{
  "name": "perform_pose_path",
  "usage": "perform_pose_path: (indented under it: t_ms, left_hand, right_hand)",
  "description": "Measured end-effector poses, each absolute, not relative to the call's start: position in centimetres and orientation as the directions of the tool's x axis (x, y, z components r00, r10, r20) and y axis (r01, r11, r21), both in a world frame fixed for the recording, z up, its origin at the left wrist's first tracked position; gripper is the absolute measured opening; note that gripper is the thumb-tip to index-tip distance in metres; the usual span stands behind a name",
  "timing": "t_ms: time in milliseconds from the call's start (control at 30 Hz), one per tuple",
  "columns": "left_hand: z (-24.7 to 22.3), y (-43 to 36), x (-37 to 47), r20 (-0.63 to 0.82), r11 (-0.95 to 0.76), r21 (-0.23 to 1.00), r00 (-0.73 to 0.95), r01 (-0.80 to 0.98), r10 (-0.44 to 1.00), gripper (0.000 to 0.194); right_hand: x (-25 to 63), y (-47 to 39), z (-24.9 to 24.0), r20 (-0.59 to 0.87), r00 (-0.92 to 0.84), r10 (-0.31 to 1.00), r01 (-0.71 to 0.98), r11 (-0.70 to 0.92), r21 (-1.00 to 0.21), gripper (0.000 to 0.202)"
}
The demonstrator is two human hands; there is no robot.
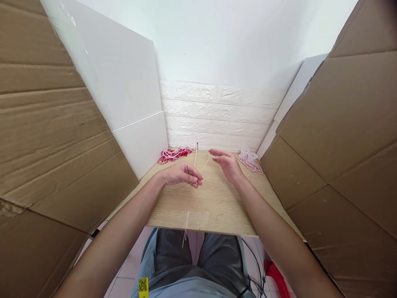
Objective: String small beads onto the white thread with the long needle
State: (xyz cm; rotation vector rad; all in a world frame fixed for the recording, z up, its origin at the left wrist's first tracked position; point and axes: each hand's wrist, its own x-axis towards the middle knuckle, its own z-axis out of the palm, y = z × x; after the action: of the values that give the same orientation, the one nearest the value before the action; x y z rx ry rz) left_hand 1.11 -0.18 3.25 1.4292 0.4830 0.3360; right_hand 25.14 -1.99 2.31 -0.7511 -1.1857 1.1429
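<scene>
1. The left hand (181, 174) is bringing its thumb and forefinger together, apparently clamped on a thin pale thread (206, 163); a short tail is sticking out beyond them toward the near left.
2. The right hand (228, 163) is holding its forefinger and thumb slightly apart at the thread's far end. The thread is meeting the fingertips there, but whether they are gripping it, I cannot tell.
3. Between the hands, the thread is running straight and slanted, its long axis rising from the left fingers toward the far right.
4. A long cord (189, 207) is running beneath the left fingers, its long axis going almost straight away from the body. The left hand is overlapping it in view and is clearly the nearer; the right hand is hovering to its right, apart from it. Whether thread and cord are joining is hidden by the left fingers.
5. The cord is ending at a small dark hook (197, 143) by the wall; at the worktop (232, 207) edge nearest the body, clear tape (198, 218) is covering it, with loose ends hanging over.
6. Farther out, a red-and-white cord bundle (175, 154) is lying back left, and pale pink cords (252, 166) are lying back right beside clear plastic cups (252, 157).
</scene>
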Motion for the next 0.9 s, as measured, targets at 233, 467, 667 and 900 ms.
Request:
perform_pose_path:
  t_ms: [233,467,667,900]
  left_hand:
    - [3.1,-0.2,1.2,-0.167,0.041,0.986,0.915,0.163,0.368,0.039]
    - [2.4,0.0,1.3,-0.198,-0.058,0.971,0.917,0.231,0.345,0.028]
    - [2.0,0.3,1.4,-0.168,-0.053,0.977,0.900,0.207,0.403,0.031]
    - [2.2,0.2,1.3,-0.178,-0.004,0.980,0.885,0.199,0.429,0.032]
  right_hand:
    - [27.1,-1.5,2.3,0.339,0.012,0.941,0.009,0.339,-0.941,0.029]
    - [27.0,-0.9,0.4,0.286,0.136,0.948,0.667,0.126,-0.734,0.025]
    - [24.2,-3.1,1.6,0.032,-0.410,0.911,0.156,0.105,-0.982,0.060]
    - [23.3,-4.1,1.5,-0.051,-0.674,0.737,0.082,0.006,-0.997,0.061]
